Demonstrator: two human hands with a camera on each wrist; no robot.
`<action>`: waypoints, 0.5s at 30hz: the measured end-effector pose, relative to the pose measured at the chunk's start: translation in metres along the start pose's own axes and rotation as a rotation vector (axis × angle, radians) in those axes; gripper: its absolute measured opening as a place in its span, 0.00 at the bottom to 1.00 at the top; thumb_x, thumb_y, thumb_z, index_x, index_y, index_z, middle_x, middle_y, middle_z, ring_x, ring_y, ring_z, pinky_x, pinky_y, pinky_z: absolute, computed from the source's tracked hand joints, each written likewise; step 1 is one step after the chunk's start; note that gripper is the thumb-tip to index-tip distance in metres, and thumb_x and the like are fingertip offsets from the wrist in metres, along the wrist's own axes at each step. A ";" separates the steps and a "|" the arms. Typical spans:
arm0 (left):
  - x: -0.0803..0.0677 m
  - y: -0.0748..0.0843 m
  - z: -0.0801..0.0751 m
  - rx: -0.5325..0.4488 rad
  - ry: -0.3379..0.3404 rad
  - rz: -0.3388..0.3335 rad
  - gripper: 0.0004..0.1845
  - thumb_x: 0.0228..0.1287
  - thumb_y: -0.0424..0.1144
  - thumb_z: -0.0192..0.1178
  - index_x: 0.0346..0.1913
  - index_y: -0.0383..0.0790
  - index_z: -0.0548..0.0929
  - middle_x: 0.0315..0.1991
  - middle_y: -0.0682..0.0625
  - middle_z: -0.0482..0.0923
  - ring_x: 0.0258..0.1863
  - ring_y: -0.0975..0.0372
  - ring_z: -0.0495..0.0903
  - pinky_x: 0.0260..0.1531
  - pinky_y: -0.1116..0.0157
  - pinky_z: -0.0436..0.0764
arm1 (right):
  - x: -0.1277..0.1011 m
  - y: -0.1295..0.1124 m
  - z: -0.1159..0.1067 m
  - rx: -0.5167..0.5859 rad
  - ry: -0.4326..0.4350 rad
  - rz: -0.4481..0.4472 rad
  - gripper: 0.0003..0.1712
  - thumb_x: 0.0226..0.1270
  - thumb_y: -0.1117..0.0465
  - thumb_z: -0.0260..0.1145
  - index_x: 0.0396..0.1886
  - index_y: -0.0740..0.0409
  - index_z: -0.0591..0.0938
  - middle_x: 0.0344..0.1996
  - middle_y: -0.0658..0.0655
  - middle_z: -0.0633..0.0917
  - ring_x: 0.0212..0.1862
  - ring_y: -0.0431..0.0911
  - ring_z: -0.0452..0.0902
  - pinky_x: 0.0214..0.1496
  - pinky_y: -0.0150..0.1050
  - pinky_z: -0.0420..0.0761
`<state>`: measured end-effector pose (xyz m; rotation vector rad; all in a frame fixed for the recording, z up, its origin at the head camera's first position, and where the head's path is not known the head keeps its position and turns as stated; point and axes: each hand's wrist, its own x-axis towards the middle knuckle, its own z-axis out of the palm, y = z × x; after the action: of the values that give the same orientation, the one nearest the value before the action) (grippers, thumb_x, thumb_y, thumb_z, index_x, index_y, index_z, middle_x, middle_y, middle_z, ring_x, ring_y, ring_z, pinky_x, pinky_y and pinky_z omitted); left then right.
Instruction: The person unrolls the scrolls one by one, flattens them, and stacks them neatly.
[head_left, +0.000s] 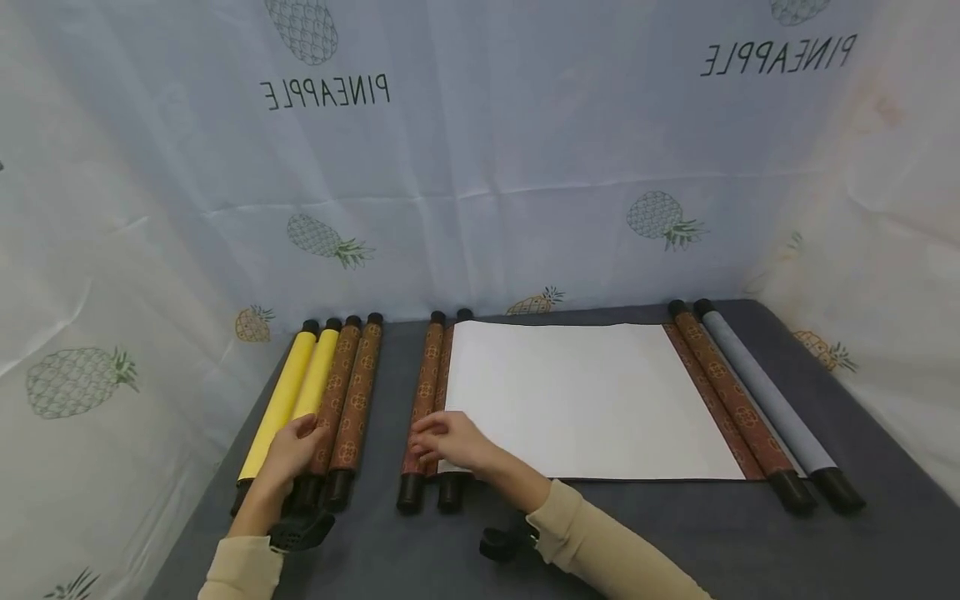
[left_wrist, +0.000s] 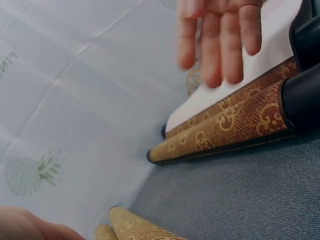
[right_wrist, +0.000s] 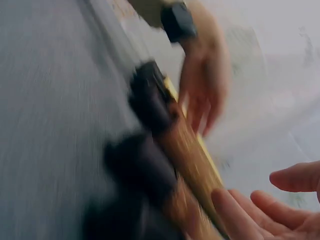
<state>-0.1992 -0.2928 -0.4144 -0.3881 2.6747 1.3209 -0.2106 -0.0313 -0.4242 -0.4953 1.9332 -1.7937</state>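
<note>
My left hand (head_left: 288, 450) hovers over a group of rolled scrolls at the left, its fingers loosely bent and nothing in its grasp. Beneath and beside it lie two yellow scrolls (head_left: 281, 404) and two brown patterned scrolls (head_left: 357, 396), all with black end knobs. The right hand (head_left: 453, 437) is above the left end of a spread scroll with a blank white sheet (head_left: 585, 400). Its fingers look fairly straight in the left wrist view and hold nothing. Close to them lies a brown patterned roll (head_left: 425, 392); whether they touch it, I cannot tell.
At the sheet's right end lies another brown patterned roll (head_left: 731, 400), with a grey-blue roll (head_left: 772, 392) beside it. Dark grey cloth (head_left: 397, 367) covers the table. A pale pineapple-print curtain (head_left: 480, 242) hangs behind and at both sides.
</note>
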 end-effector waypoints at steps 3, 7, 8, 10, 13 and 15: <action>-0.002 0.002 0.002 0.072 0.006 0.025 0.35 0.72 0.39 0.45 0.70 0.16 0.50 0.68 0.19 0.53 0.67 0.32 0.58 0.65 0.40 0.64 | 0.010 -0.008 0.029 0.064 -0.106 0.083 0.21 0.72 0.69 0.53 0.60 0.76 0.71 0.54 0.76 0.79 0.56 0.64 0.79 0.53 0.48 0.83; -0.004 0.005 0.005 0.132 0.006 0.043 0.37 0.71 0.41 0.49 0.68 0.14 0.51 0.66 0.17 0.55 0.64 0.30 0.61 0.61 0.39 0.68 | 0.023 -0.011 0.059 0.136 -0.132 0.200 0.23 0.71 0.69 0.54 0.63 0.74 0.69 0.59 0.72 0.76 0.62 0.63 0.75 0.59 0.50 0.80; -0.005 0.005 0.005 0.141 0.001 0.039 0.37 0.70 0.42 0.49 0.68 0.14 0.52 0.66 0.17 0.55 0.64 0.31 0.61 0.61 0.39 0.68 | 0.026 -0.011 0.064 0.159 -0.121 0.227 0.24 0.70 0.69 0.55 0.64 0.74 0.68 0.59 0.72 0.76 0.62 0.63 0.74 0.59 0.50 0.80; -0.005 0.004 0.005 0.156 -0.012 0.036 0.38 0.71 0.43 0.49 0.68 0.14 0.52 0.67 0.18 0.55 0.66 0.30 0.60 0.62 0.38 0.67 | 0.031 -0.010 0.075 0.206 -0.091 0.276 0.26 0.69 0.69 0.56 0.65 0.75 0.67 0.61 0.72 0.75 0.63 0.64 0.73 0.60 0.50 0.79; -0.006 0.002 0.005 0.150 -0.027 0.036 0.38 0.71 0.43 0.50 0.69 0.16 0.52 0.68 0.19 0.54 0.67 0.32 0.59 0.63 0.39 0.67 | 0.036 -0.009 0.085 0.269 -0.024 0.334 0.27 0.67 0.70 0.57 0.64 0.77 0.67 0.62 0.72 0.73 0.65 0.65 0.70 0.61 0.52 0.78; -0.006 0.000 0.007 0.128 -0.040 0.041 0.38 0.71 0.43 0.50 0.70 0.17 0.51 0.69 0.21 0.53 0.68 0.32 0.58 0.64 0.39 0.66 | 0.039 -0.009 0.090 0.296 0.015 0.357 0.26 0.65 0.70 0.57 0.62 0.78 0.69 0.63 0.73 0.71 0.66 0.66 0.68 0.62 0.55 0.77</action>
<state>-0.1938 -0.2864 -0.4167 -0.2904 2.7285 1.1471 -0.1933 -0.1283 -0.4233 -0.0329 1.6024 -1.8012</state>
